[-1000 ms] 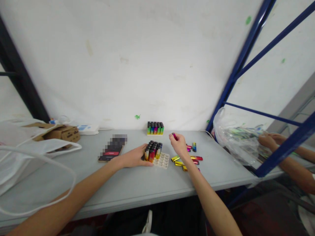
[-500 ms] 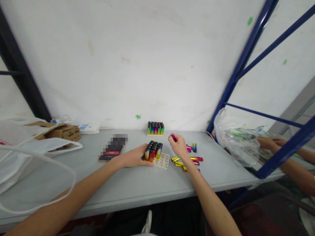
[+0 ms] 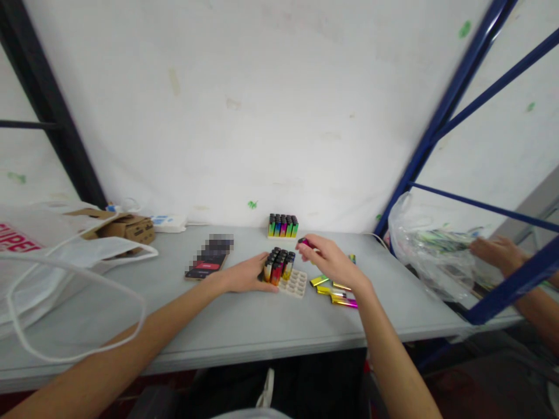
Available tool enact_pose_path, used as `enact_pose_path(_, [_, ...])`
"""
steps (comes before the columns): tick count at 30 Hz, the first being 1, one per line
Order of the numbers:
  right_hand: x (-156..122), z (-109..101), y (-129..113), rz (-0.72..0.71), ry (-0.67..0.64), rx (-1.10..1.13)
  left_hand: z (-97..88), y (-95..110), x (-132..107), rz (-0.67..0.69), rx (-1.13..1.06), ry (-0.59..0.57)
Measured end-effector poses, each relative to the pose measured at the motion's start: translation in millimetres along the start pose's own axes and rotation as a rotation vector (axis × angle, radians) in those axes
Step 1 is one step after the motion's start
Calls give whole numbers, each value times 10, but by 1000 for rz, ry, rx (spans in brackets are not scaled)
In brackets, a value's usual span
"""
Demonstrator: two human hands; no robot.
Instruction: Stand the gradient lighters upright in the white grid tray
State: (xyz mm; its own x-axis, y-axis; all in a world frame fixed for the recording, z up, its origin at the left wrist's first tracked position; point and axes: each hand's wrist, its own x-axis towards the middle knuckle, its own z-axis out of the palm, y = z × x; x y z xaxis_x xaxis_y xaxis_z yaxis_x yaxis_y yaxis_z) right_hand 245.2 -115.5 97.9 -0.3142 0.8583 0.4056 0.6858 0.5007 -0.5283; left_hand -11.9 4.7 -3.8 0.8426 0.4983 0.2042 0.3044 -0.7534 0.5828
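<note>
My left hand [image 3: 244,274] curls around the left side of a pale tray [image 3: 297,285], with the thumb along its front and the other fingers partly hidden behind. Upright lighters [image 3: 276,269] with black tops and shiny coloured bodies fill the tray's left part; bare holes show on its right. Between the fingertips of my right hand [image 3: 328,256] is a pinkish-purple lighter [image 3: 303,241] with a dark end, held above and to the right of the standing lighters. Several loose shiny lighters [image 3: 332,292] lie on the table below my right hand, which partly hides them.
Against the wall stands a second tray full of lighters [image 3: 283,226]. A phone [image 3: 208,263] lies left of my left hand. White bags [image 3: 87,262] and a cardboard box [image 3: 133,230] occupy the left. Beyond the blue frame [image 3: 419,145], another person's hand [image 3: 498,251] is near clear plastic [image 3: 430,244].
My right hand has shifted the lighter slightly left towards the tray and turned, its fingers less curled. My left hand keeps its place at the tray. The whole view has shifted a little.
</note>
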Motion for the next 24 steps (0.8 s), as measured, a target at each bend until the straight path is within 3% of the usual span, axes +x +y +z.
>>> enact_pose_path(3, [-51,-76,-117,-49,-69,-165,2,-9,1,9,-9,4])
enact_pose_path(5, [-57,-85,-143,-9,-121,-199,1,-9,0,14,-10,-2])
enact_pose_path(10, [-16,-40,-81,87,-251,-72,-1,6,-4,2,-8,6])
enact_pose_path(16, [30,105,23,129,-234,-50,-2,19,-5,-7,-1,12])
enact_pose_path(22, [29,300,-226,107,-398,-20,-23,47,-7,6,-7,-27])
enact_pose_path(24, [41,331,-302,104,-373,-81,-25,50,-9,-10,-6,-25])
